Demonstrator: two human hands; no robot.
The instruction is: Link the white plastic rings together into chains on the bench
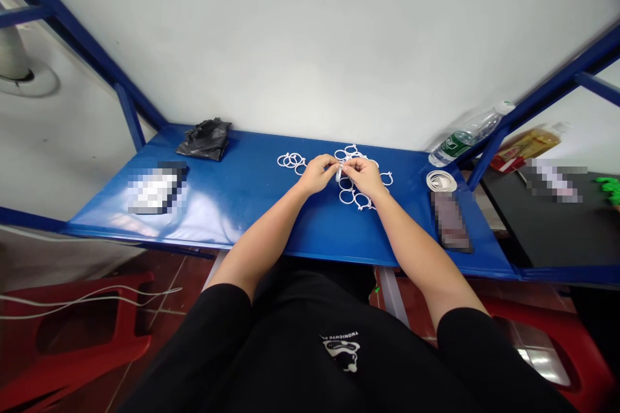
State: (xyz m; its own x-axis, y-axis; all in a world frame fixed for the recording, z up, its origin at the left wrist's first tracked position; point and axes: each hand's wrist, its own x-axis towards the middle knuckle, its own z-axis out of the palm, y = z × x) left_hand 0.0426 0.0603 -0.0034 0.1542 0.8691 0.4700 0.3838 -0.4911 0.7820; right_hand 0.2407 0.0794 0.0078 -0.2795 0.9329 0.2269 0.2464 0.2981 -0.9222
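My left hand [320,174] and my right hand [363,175] meet over the middle of the blue tabletop, fingertips pinched together. Between them is a white plastic ring [339,172], seen nearly edge-on and partly covered by the fingers; it looks like a curtain ring. Around and behind my right hand lies a loose pile of similar white rings [362,200], some with a small tab on the rim. To the left of my left hand, several more rings [290,160] overlap on the table.
A crumpled black plastic bag [206,139] lies at the back left, near a blurred object [157,190]. On the right are a leaning water bottle [465,135], a coiled white cable [441,181] and a blurred dark object [451,221]. Blue metal frame bars flank the table [261,200].
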